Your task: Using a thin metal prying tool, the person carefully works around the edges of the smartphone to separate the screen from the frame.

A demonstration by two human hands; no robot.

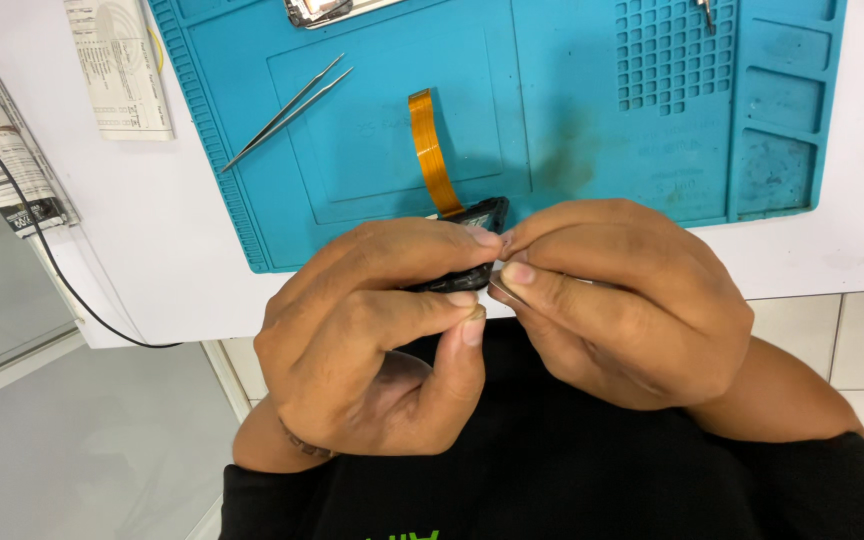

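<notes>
Left hand (pixel 372 330) is gripping a small black flat electronic part (pixel 457 275), long axis running left to right. Right hand (pixel 622 300) is pinching its right end with a thin metal piece. Orange ribbon cable (pixel 429 150) is trailing away onto the blue silicone mat (pixel 572 120); steel tweezers (pixel 287 110) are lying beyond, on the white worktop (pixel 172 230).
</notes>
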